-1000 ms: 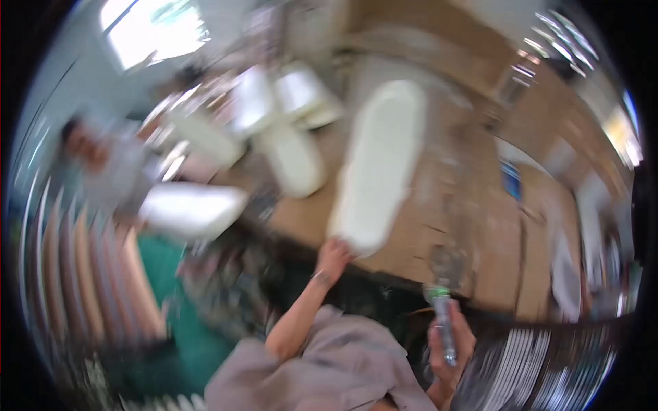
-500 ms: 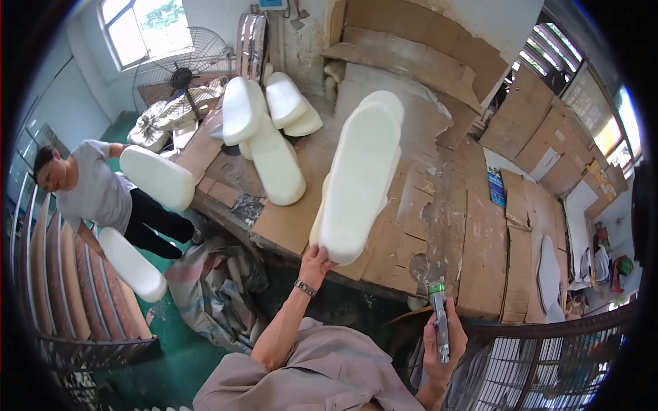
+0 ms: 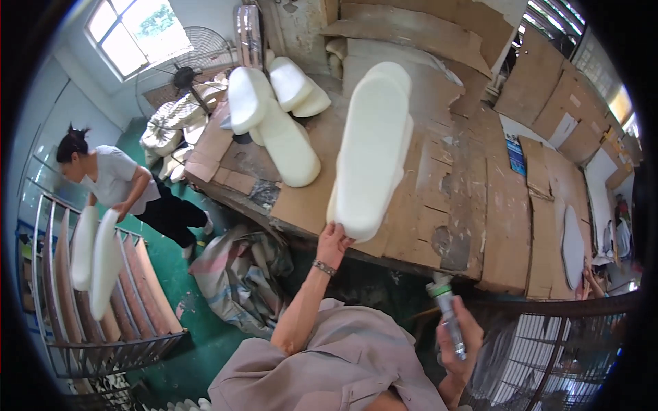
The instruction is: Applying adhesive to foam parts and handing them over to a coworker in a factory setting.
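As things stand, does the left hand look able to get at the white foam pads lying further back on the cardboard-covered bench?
Probably not right away: the left hand grips the long foam piece, and the foam pads lie well beyond it.

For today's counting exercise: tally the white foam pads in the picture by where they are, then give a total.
Held up by the left hand: 1 long pad
Lying on the cardboard-covered table: 4 pads
On the co-worker's rack: 2 pads
Total: 7
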Demonstrator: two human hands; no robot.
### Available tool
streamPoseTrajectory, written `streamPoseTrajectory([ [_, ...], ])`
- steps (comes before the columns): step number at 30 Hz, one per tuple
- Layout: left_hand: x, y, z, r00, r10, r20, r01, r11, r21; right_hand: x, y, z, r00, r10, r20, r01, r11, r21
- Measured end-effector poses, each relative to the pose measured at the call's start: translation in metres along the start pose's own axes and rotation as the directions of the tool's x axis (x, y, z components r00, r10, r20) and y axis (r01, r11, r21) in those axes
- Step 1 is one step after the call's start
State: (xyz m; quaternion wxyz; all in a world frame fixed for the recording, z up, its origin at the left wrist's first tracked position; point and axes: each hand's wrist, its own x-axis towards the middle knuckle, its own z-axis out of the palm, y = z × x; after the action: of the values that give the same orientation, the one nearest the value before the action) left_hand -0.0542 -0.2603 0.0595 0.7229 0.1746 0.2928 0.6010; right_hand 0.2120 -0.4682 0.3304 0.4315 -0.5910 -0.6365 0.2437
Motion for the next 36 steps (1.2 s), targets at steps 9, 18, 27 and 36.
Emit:
streamPoseTrajectory([
  [9, 0.003, 0.002, 0.003, 0.996, -0.022, -0.084, 0.020, 1.000, -0.019, -0.013, 0.013, -0.009, 0.984, -0.064, 0.167, 0.058, 0.998, 0.037],
  [18, 0.005, 0.002, 0.002, 1.000, 0.011, -0.026, -0.011, 1.000, -0.028, -0.020, 0.006, -0.016, 0.967, 0.152, 0.205, -0.143, 0.988, -0.061],
  [27, 0.005, 0.004, 0.001, 0.999, -0.029, -0.020, 0.028, 0.999, -0.029, -0.016, 0.017, -0.011, 0.968, 0.247, 0.043, -0.245, 0.969, -0.038],
  [36, 0.006, 0.005, 0.001, 0.997, -0.062, 0.039, 0.066, 0.992, -0.111, 0.018, 0.011, 0.020, 0.951, 0.137, -0.277, -0.078, 0.974, 0.214],
])
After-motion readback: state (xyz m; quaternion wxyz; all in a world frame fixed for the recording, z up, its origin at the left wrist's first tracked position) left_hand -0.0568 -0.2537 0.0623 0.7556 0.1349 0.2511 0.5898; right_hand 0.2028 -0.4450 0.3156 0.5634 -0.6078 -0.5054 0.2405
